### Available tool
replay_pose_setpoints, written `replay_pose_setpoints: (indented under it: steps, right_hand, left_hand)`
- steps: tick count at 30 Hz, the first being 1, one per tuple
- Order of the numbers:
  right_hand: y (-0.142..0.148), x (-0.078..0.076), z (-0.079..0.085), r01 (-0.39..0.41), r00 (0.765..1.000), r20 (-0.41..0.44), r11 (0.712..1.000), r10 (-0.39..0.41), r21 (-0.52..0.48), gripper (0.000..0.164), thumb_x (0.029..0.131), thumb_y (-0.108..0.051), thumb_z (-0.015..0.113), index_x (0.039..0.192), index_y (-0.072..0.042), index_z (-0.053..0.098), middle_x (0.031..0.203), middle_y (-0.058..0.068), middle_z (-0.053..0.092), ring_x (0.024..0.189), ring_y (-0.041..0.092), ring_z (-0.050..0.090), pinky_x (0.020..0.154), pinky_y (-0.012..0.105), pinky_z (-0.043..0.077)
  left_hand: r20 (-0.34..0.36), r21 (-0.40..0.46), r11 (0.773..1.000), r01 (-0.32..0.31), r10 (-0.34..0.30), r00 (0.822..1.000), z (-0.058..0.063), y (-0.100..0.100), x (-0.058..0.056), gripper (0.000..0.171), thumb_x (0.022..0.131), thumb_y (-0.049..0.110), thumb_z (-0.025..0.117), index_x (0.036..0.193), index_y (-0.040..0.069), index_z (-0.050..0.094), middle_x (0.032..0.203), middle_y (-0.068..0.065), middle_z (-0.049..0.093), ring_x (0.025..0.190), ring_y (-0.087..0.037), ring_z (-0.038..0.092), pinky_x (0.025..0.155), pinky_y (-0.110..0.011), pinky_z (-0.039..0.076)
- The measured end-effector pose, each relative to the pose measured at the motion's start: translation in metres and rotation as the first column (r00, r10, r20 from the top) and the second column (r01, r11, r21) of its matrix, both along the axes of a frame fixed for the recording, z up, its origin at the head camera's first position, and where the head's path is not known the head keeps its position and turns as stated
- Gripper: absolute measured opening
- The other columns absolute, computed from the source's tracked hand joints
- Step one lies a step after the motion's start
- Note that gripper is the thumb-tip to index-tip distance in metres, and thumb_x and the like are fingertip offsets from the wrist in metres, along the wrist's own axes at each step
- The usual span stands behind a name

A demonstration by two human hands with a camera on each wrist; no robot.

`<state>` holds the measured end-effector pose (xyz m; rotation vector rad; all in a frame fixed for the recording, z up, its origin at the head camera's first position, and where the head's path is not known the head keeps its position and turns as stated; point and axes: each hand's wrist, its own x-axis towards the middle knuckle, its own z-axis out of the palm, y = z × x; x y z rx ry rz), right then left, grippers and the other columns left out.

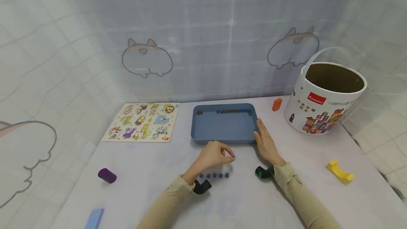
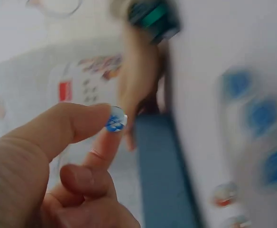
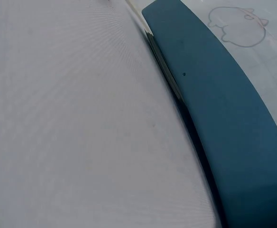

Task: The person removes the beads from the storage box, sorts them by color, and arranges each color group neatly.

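Note:
My left hand (image 1: 213,155) pinches a small clear glass marble with blue inside (image 2: 115,118) between thumb and index finger, just in front of the blue-grey tray (image 1: 224,140). Below that hand on the table lies a row of blue marbles (image 1: 214,175). In the left wrist view, blurred blue marbles (image 2: 263,116) and a reddish marble (image 2: 225,194) rest on the table. Brown and blue marbles (image 1: 233,111) line the tray's far wall. My right hand (image 1: 267,146) rests with straight fingers against the tray's right side; the right wrist view shows the tray's outer wall (image 3: 214,109).
An animal puzzle board (image 1: 142,122) lies left of the tray. At the right stand a white bucket (image 1: 321,105), an orange block (image 1: 277,104) and a yellow curved block (image 1: 339,171). A purple cylinder (image 1: 107,175) and a light blue block (image 1: 94,218) lie at the left.

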<state>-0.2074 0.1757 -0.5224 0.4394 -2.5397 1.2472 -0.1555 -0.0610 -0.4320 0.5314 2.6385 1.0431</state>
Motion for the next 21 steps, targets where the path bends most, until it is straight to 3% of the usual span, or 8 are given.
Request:
replay_pose_setpoints:
  steps: [4, 8, 15, 21]
  right_hand:
    - [0.003, -0.002, 0.003, 0.003, 1.0, -0.002, 1.0, -0.003, 0.001, 0.054, 0.106, -0.021, 0.036, 0.15, 0.009, 0.023, 0.158, 0.028, 0.02, 0.146, 0.044, 0.02, 0.116, 0.059, 0.019]
    - [0.003, -0.001, 0.004, -0.012, 1.0, 0.013, 1.0, 0.012, 0.01, 0.054, 0.106, -0.019, 0.036, 0.15, 0.01, 0.021, 0.158, 0.029, 0.018, 0.146, 0.045, 0.019, 0.117, 0.059, 0.018]
    - [0.003, 0.0, 0.003, -0.005, 1.0, 0.004, 1.0, 0.005, 0.017, 0.054, 0.106, -0.019, 0.036, 0.149, 0.01, 0.022, 0.158, 0.029, 0.019, 0.146, 0.044, 0.019, 0.117, 0.059, 0.019]
    - [0.003, 0.001, 0.002, -0.007, 1.0, 0.01, 1.0, 0.007, 0.012, 0.054, 0.106, -0.019, 0.036, 0.15, 0.01, 0.022, 0.158, 0.028, 0.018, 0.146, 0.044, 0.019, 0.117, 0.059, 0.018]
  left_hand:
    - [-0.077, -0.153, 0.988, 0.002, -0.014, 0.997, -0.011, 0.003, 0.022, 0.006, 0.081, 0.031, 0.076, 0.085, 0.026, 0.077, 0.046, 0.013, 0.048, 0.04, -0.004, 0.041, 0.037, -0.018, 0.027]
    - [-0.133, -0.251, 0.968, -0.023, -0.011, 0.991, -0.021, 0.006, 0.033, 0.005, 0.078, 0.033, 0.079, 0.082, 0.031, 0.077, 0.047, 0.013, 0.047, 0.042, -0.004, 0.039, 0.039, -0.021, 0.024]
    - [-0.239, -0.31, 0.949, -0.051, -0.026, 0.971, -0.032, 0.007, 0.038, 0.007, 0.074, 0.035, 0.082, 0.079, 0.035, 0.077, 0.044, 0.013, 0.044, 0.041, -0.004, 0.03, 0.04, -0.021, 0.016]
    - [-0.295, -0.349, 0.933, -0.084, -0.024, 0.955, -0.037, 0.012, 0.038, 0.009, 0.071, 0.039, 0.083, 0.075, 0.038, 0.075, 0.056, 0.013, 0.057, 0.046, -0.005, 0.034, 0.046, -0.031, 0.022]
